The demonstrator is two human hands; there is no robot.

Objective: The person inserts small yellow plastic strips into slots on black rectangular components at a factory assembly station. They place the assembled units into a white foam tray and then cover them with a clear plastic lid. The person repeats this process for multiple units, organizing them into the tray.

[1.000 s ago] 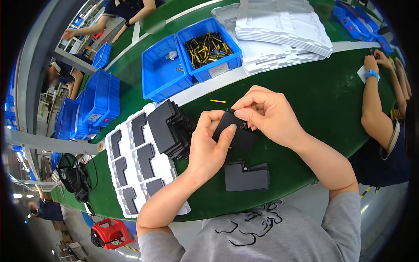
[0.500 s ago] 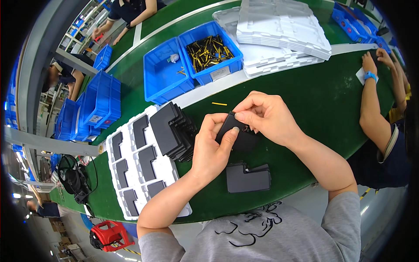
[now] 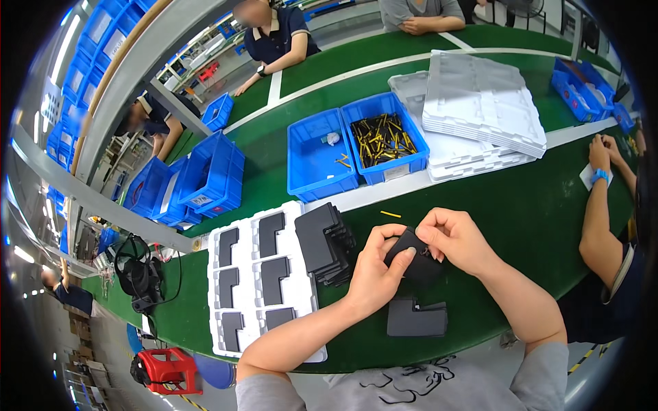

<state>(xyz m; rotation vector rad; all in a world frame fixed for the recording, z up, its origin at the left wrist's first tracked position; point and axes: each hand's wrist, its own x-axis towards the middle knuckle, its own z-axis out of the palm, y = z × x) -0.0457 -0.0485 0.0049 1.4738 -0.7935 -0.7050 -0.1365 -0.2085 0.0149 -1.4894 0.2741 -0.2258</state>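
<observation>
My left hand (image 3: 377,270) grips a flat black L-shaped piece (image 3: 410,241) between thumb and fingers, holding it tilted above the green table. At the piece's upper edge, my right hand (image 3: 460,240) pinches with thumb and forefinger; whatever is between those fingertips is too small to make out. Just below my hands lies a small pile of similar black pieces (image 3: 415,323). Left of my left hand rises a taller stack of black pieces (image 3: 317,240). A thin yellow strip (image 3: 391,214) lies on the table beyond my hands.
A white tray (image 3: 245,301) with several black pieces in its pockets lies at the left. Farther off stand an empty-looking blue bin (image 3: 308,181), a blue bin of black-and-yellow strips (image 3: 401,169) and stacked white trays (image 3: 480,103). A co-worker's arm (image 3: 598,212) rests at the right.
The whole view has shifted, so the table appears lower and farther right, with more of the far side showing. Both hands stay on the black piece, with little change of grip.
</observation>
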